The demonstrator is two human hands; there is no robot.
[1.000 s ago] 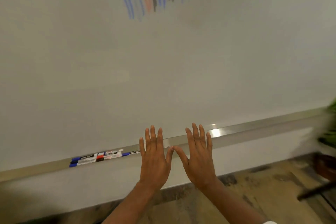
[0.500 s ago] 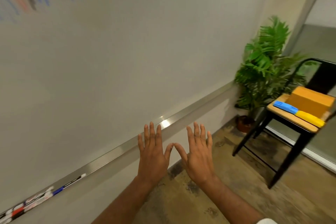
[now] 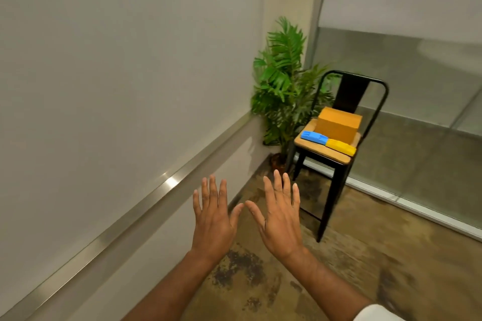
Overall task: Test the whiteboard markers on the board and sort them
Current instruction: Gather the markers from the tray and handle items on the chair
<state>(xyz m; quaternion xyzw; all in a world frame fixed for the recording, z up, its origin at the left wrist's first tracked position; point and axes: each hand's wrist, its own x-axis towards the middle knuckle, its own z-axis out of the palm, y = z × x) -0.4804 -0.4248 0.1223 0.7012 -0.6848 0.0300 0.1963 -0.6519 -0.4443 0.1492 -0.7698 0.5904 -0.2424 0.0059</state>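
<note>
Markers: none in view, so which way they point, or how their long axis lies, can't be told. The whiteboard [image 3: 117, 73] fills the left side, w/ its metal ledge [image 3: 146, 206] running along the bottom edge from lower left up toward the corner (a bright glint on it midway).

The left hand [image 3: 212, 224] and right hand [image 3: 280, 227] are both raised in front of the ledge. Fingers are straight and spread wide, thumbs nearly meeting, holding nothing and touching nothing.

Beyond them, near the corner, a black chair [image 3: 350, 94] carries an orange box [image 3: 337, 126]. A blue piece [image 3: 314, 137] and a yellow piece [image 3: 341, 147] lie end to end just in front of it. What those two are I can't tell, poss. sorting holders. A potted plant [image 3: 281, 81] stands between chair and board.

Risk from here: w/ the markers out of sight, any reach for them would be blind. Working vs. dry ones could also get mixed up, b/c nothing seen here marks which spot takes which.
</note>
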